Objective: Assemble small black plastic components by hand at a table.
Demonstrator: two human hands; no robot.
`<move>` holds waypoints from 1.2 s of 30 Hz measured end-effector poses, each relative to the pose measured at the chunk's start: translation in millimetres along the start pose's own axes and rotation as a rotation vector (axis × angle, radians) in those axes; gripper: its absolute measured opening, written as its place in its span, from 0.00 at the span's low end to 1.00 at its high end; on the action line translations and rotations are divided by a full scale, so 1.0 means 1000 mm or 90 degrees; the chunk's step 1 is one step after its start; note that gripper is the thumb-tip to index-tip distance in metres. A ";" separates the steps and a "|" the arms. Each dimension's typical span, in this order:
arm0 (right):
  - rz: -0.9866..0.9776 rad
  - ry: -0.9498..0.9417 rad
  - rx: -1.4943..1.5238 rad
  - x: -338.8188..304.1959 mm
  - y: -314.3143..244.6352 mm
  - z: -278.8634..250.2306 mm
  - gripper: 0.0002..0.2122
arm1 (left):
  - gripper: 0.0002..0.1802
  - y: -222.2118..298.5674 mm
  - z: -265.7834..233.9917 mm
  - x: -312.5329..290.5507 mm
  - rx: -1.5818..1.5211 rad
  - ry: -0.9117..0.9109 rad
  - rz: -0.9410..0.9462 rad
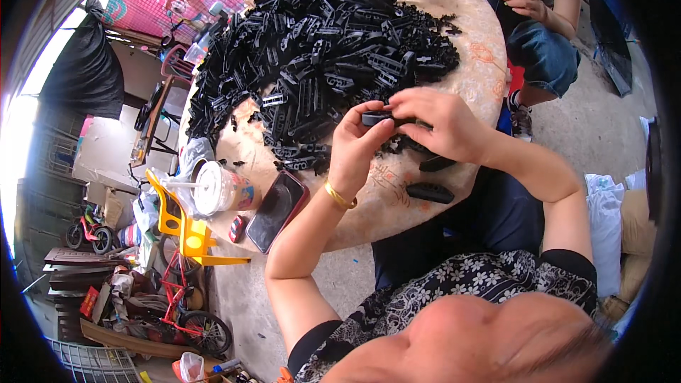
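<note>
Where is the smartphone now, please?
In the head view, the smartphone lies at the lower-left edge of the round table, between the lidded cup and the left forearm.

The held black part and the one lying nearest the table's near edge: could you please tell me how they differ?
The held part is up in the left hand, while the loose part lies on the table. Fingers partly cover the held part; nothing covers the loose part. Both are black.
</note>
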State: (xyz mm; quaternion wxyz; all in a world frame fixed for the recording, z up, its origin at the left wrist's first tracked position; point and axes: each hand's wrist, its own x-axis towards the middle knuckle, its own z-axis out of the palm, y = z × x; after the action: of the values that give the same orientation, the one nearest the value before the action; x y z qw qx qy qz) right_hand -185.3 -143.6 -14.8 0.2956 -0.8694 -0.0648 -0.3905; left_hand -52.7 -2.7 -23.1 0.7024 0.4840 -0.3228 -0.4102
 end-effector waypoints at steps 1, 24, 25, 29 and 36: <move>0.105 0.003 0.100 0.001 -0.005 -0.001 0.11 | 0.16 0.005 0.005 -0.002 0.032 0.005 0.028; 0.266 -0.347 -0.015 -0.017 0.087 -0.054 0.10 | 0.10 0.032 -0.067 0.080 1.237 -0.025 0.408; 0.250 -0.380 -0.052 -0.015 0.087 -0.053 0.09 | 0.09 0.035 -0.069 0.080 1.243 -0.033 0.419; 0.188 -0.131 -0.206 -0.004 0.081 -0.044 0.09 | 0.08 0.040 -0.069 0.074 1.246 -0.037 0.392; 0.233 -0.117 -0.310 0.018 0.111 -0.011 0.07 | 0.14 0.033 -0.057 0.058 0.913 0.137 0.263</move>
State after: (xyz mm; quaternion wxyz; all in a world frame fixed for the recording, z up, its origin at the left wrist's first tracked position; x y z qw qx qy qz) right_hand -141.4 -242.8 -47.6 0.1369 -0.9436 0.1618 -0.2544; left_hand 31.0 -24.3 -7.0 0.3058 0.7896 -0.5243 0.0901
